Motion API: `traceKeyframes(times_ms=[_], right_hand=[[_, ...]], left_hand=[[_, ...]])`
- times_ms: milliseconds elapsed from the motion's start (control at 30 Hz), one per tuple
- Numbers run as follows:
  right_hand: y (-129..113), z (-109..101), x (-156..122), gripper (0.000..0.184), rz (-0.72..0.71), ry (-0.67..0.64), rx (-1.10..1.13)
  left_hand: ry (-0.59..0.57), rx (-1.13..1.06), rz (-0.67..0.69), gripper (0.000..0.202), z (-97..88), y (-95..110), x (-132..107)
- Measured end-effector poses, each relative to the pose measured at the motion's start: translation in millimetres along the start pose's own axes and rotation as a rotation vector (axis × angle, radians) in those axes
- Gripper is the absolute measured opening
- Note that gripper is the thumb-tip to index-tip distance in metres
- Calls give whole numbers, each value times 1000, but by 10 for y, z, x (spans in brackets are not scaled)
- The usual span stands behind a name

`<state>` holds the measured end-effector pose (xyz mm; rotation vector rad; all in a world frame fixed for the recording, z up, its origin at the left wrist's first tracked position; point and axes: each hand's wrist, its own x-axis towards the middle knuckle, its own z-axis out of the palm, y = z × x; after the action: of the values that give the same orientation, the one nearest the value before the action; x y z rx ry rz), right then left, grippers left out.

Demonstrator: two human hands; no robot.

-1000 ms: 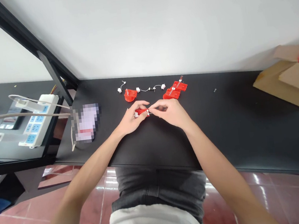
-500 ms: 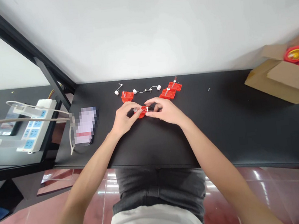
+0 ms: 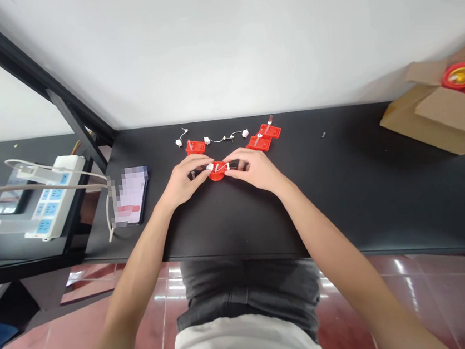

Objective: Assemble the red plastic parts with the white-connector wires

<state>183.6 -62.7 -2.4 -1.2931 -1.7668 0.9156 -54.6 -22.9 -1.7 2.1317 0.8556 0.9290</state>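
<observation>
A red plastic housing (image 3: 217, 175) with a rounded near edge sits between my hands, just above or on the table. A white wired part (image 3: 210, 167) lies across it, its thin wire running to a small white end at the right. My left hand (image 3: 185, 181) pinches the housing's left side by the white block, thumb and forefinger closed. At the other side my right hand (image 3: 257, 169) closes its thumb and fingers around the right end, where thin metal prongs show. Behind them rest another red housing (image 3: 196, 147), a joined red pair (image 3: 268, 131) and a wired white part (image 3: 245, 133).
The black table (image 3: 369, 198) meets a white wall. An open cardboard box (image 3: 432, 123) with red items stands at the right. A phone (image 3: 130, 196), cables and a power strip (image 3: 52, 198) are at the left, near a black metal frame (image 3: 72, 117). A tiny piece (image 3: 323, 135) lies right of centre.
My left hand has shifted slightly left, and its thumb uncovers more of the red housing and the white block. My right hand stays almost in place. The view has tilted slightly.
</observation>
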Motion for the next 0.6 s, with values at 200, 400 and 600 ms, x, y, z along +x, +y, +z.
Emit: traceKeyframes(times_ms=[200, 400, 600], right_hand=[[-27, -6, 0, 15, 5, -14, -13], [-27, -10, -1, 16, 1, -8, -18], [-35, -3, -4, 14, 2, -16, -9]], left_hand=[[30, -77, -61, 28, 27, -8, 13], [39, -120, -143, 28, 7, -15, 19], [88, -149, -160, 29, 48, -19, 19]])
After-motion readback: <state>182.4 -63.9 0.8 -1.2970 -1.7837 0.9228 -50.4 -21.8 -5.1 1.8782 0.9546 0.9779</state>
